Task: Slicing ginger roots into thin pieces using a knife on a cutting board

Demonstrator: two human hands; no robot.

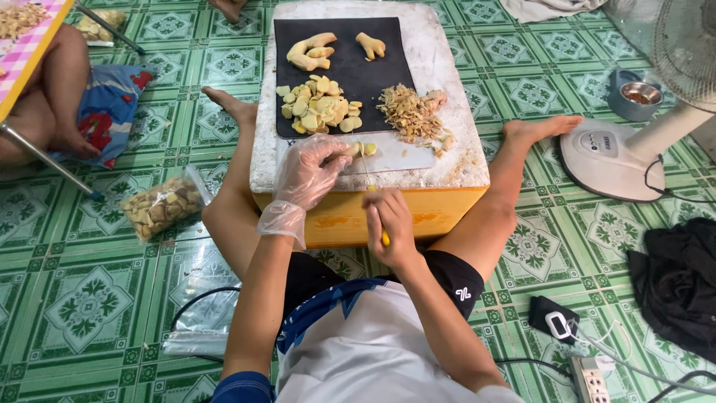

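At the desk's near edge, gloved left hand (313,168) pins ginger piece (356,149); right hand (389,224) fist-tight around knife (371,179).

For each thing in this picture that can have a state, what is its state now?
left hand: gloved, pressing a ginger piece on the board
right hand: bare, gripping a yellow-handled knife, blade at the piece
ginger slices: cut, piled on the black mat
whole ginger roots: peeled, uncut
peelings: heaped at the mat's right edge
plastic bag: filled, lying on the floor
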